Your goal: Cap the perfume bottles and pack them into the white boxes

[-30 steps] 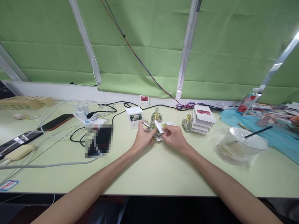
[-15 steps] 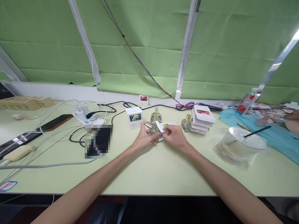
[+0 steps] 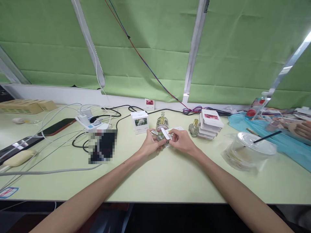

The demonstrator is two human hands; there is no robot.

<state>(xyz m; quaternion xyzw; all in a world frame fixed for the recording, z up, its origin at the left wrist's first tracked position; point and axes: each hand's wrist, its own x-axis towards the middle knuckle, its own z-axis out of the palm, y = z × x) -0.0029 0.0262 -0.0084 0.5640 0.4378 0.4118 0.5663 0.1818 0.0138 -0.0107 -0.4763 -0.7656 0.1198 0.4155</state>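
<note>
My left hand [image 3: 150,144] is wrapped round a small glass perfume bottle [image 3: 160,136], tilted with its silver neck to the left. My right hand [image 3: 182,140] pinches a narrow white sticker [image 3: 165,133] against the bottle's near side; whether it is stuck down I cannot tell. Partly under my right hand lies a white sheet [image 3: 179,128] with a green-yellow patch. Just behind my hands stands another glass perfume bottle [image 3: 162,122]. A gold-topped perfume bottle [image 3: 193,130] is to the right, beside stacked white boxes [image 3: 211,125]. A white flower-print box [image 3: 140,123] stands left.
A lidded plastic tub [image 3: 251,149] with a black straw stands right, before a blue plastic sheet [image 3: 269,129]. Another person's hand [image 3: 303,130] is at the right edge. Cables, a power strip [image 3: 93,126] and phones [image 3: 57,127] spread over the left side.
The white sticker has tipped and shifted slightly down and left across the bottle, my right fingers moving with it. The other person's hand has moved and shows more fully at the right edge.
</note>
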